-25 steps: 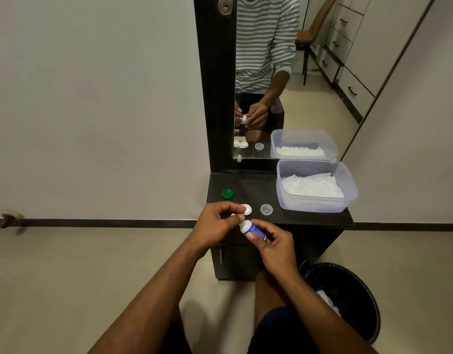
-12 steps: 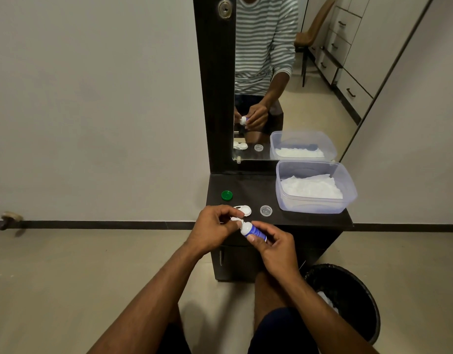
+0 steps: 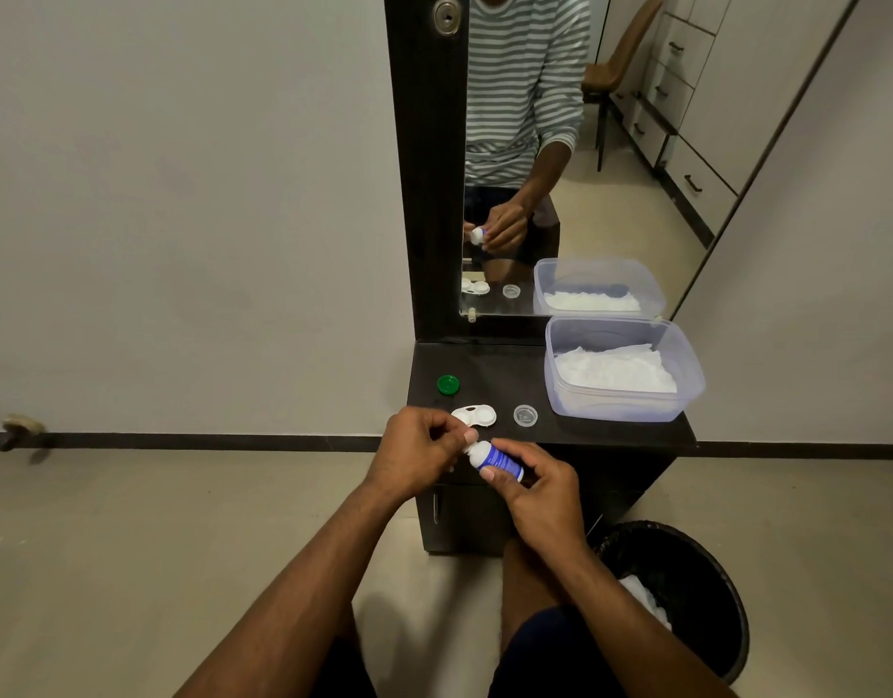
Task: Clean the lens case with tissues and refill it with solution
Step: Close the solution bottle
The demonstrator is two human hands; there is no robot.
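Gripping the solution bottle [image 3: 497,459] above the counter [image 3: 489,367] edge, right hand [image 3: 537,488] fingers wrap its body; left hand [image 3: 419,453] fingers pinch its cap. Open lens case [image 3: 474,415] lies just behind.

Cap end of the small white bottle with blue label [image 3: 494,456] is covered by the left hand [image 3: 418,453] fingertips; cap on or off cannot be told. Label print too small to read. Bottle base is hidden inside the right hand [image 3: 540,491] grip. Below the grip, the black waste bin [image 3: 706,586] is partly hidden behind the right forearm.
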